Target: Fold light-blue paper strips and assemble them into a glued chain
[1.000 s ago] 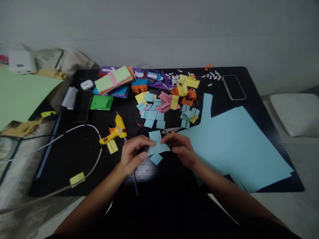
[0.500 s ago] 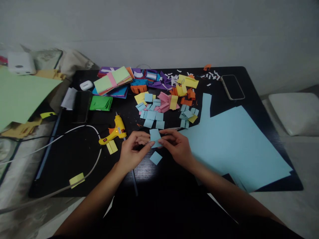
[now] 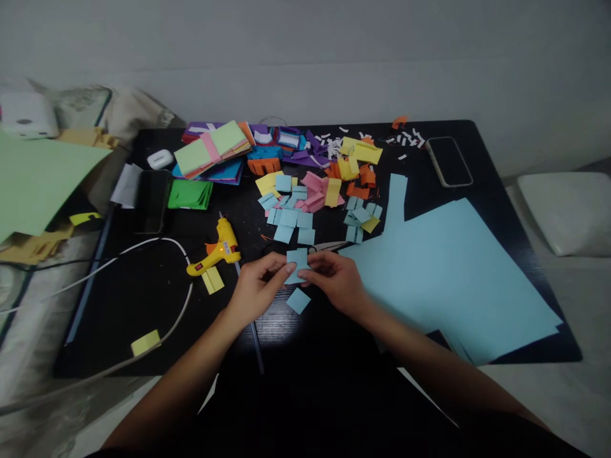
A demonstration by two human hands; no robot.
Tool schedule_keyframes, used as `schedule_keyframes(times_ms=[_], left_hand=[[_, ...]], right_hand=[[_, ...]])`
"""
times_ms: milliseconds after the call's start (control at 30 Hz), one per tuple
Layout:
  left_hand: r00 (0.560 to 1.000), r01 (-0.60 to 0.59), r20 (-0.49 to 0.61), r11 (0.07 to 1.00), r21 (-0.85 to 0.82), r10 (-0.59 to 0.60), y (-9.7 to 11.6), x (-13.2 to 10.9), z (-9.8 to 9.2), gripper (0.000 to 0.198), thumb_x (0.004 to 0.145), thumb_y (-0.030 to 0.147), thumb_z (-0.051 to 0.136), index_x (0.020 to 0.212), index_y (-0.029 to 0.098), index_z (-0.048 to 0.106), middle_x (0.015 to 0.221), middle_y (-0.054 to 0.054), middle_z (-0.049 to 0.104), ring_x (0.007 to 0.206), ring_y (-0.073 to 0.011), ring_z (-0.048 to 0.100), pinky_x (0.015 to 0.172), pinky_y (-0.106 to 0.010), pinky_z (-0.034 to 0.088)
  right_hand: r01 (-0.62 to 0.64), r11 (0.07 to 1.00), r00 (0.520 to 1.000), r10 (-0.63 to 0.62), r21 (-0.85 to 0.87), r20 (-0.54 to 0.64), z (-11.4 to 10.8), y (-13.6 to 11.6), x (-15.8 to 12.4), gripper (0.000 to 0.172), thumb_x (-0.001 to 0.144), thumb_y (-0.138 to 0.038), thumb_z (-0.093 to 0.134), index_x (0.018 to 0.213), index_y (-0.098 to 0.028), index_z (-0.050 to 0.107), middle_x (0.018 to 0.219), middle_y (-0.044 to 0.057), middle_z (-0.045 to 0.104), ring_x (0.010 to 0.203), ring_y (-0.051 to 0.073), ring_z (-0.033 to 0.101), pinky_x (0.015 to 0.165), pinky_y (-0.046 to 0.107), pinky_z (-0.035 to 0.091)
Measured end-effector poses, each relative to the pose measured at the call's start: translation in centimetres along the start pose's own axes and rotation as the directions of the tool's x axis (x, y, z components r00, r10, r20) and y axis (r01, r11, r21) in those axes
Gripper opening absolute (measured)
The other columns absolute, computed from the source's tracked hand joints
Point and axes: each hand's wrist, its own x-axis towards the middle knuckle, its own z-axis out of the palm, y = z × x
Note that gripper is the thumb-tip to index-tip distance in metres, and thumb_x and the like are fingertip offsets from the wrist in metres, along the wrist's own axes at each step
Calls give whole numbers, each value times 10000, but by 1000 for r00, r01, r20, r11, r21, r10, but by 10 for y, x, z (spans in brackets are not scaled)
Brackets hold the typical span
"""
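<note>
Between my two hands is a small light-blue paper piece (image 3: pixel 296 257), raised a little over the table. My left hand (image 3: pixel 260 283) pinches its left side, thumb on the front. On the right side, my right hand (image 3: pixel 338 283) grips it with thumb and fingers. Just below lies a loose light-blue paper square (image 3: pixel 298 301), turned cornerwise on the table. Scissors (image 3: pixel 329 246) lie behind my right hand, partly hidden by it. More light-blue pieces (image 3: pixel 287 218) are heaped beyond my fingers.
A yellow glue gun (image 3: pixel 220 249) lies left of my hands, near a looping white cable (image 3: pixel 184 305). Large light-blue sheets (image 3: pixel 443 273) cover the table's right side. Folded coloured papers (image 3: pixel 214 152), white scraps (image 3: pixel 334 147) and a phone (image 3: pixel 449 162) lie along the back.
The blue paper piece now stands straighter between my fingers, and my right thumb has moved further across it. The view has shifted slightly; more of the scissors shows.
</note>
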Motion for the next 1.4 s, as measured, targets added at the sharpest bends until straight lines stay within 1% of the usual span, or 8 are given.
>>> schedule_keyframes(times_ms=[167, 333, 500, 733, 1000, 1200, 1300, 1400], left_hand=[[998, 37, 47, 998, 51, -39, 5, 2, -4, 300, 950, 464, 723, 830, 190, 709, 659, 26, 665, 575, -123, 616, 535, -216, 541], [995, 40, 86, 992, 119, -50, 1, 3, -7, 316, 965, 455, 703, 799, 191, 650, 657, 35, 618, 603, -124, 586, 563, -224, 489], [989, 50, 127, 983, 177, -73, -4, 2, -9, 356, 989, 447, 674, 758, 181, 623, 649, 30, 587, 613, -120, 548, 576, -233, 429], [987, 16, 154, 976, 216, -50, -3, 1, -13, 349, 993, 429, 675, 755, 174, 650, 664, 14, 637, 634, -128, 571, 602, -243, 438], [987, -6, 160, 985, 174, -23, -6, 1, -12, 314, 990, 413, 686, 782, 179, 670, 681, 9, 660, 642, -136, 598, 604, -241, 459], [987, 13, 153, 985, 172, -40, -5, 2, -11, 330, 984, 420, 695, 765, 179, 645, 666, 19, 641, 631, -128, 586, 598, -237, 451], [987, 20, 154, 986, 163, -45, -5, 1, -11, 315, 985, 419, 694, 784, 179, 653, 673, 18, 652, 631, -130, 600, 592, -237, 454], [987, 20, 154, 989, 150, -44, -6, 0, -11, 310, 988, 418, 690, 792, 181, 655, 685, 17, 657, 640, -134, 614, 599, -241, 468]], right_hand=[[-36, 998, 998, 39, -56, 44, -5, -3, 0, 416, 650, -433, 981, 897, -206, 736, 731, -12, 771, 627, 173, 748, 676, 307, 631], [-34, 992, 996, 44, -120, 83, -9, -4, 0, 384, 680, -453, 963, 836, -193, 726, 711, -2, 761, 625, 176, 744, 652, 309, 614], [-42, 990, 996, 52, -133, 72, -8, -3, 0, 395, 684, -477, 952, 835, -191, 724, 732, -3, 760, 642, 181, 755, 654, 312, 623], [-41, 993, 993, 53, -114, 106, -7, -7, 0, 390, 677, -486, 950, 789, -191, 722, 727, -8, 756, 630, 169, 753, 643, 297, 641], [-56, 990, 984, 76, -128, 158, -9, -10, 3, 404, 684, -538, 934, 778, -200, 735, 732, -9, 748, 638, 174, 750, 659, 314, 658], [-3, 981, 981, 41, -196, 189, -11, -14, 1, 320, 812, -511, 834, 793, -209, 733, 741, -15, 693, 686, 170, 712, 714, 336, 665], [73, 948, 985, -20, -310, 172, -11, -15, 0, 229, 881, -425, 758, 817, -206, 737, 755, -5, 695, 696, 166, 681, 695, 316, 641], [134, 900, 983, -67, -414, 172, -11, -15, 0, 167, 902, -351, 718, 829, -202, 731, 728, -4, 710, 655, 157, 681, 656, 288, 605]])
